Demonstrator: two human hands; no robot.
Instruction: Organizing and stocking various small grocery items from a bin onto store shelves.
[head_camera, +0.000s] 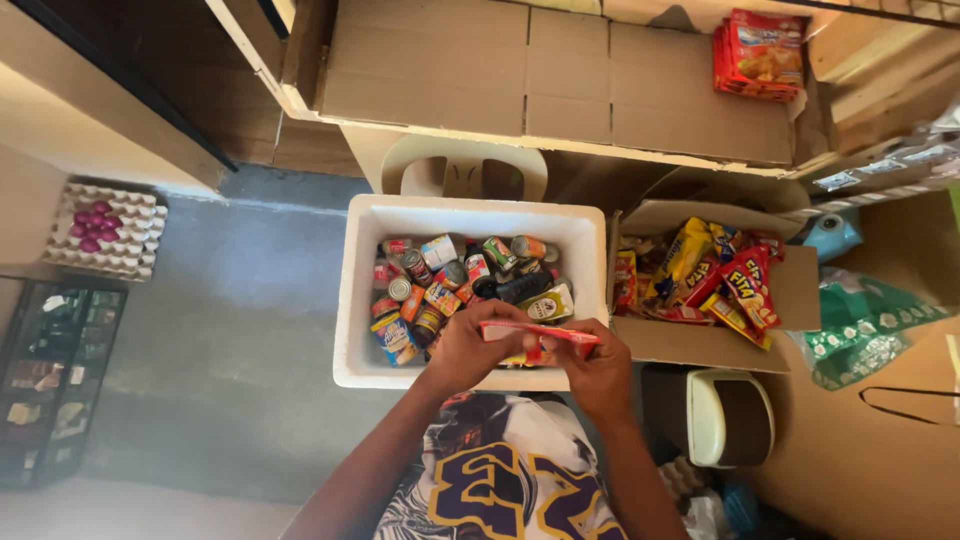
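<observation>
We see both hands clamped on one flat red packet (540, 336) — left hand (470, 352), right hand (598, 372) | over the white foam box's (360, 290) front edge | cans (440, 285) inside

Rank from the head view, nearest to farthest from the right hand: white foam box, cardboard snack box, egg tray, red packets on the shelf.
From the right hand:
1. White foam box, directly under it.
2. Cardboard snack box, just right.
3. Red packets, top right shelf.
4. Egg tray, far left.
</observation>
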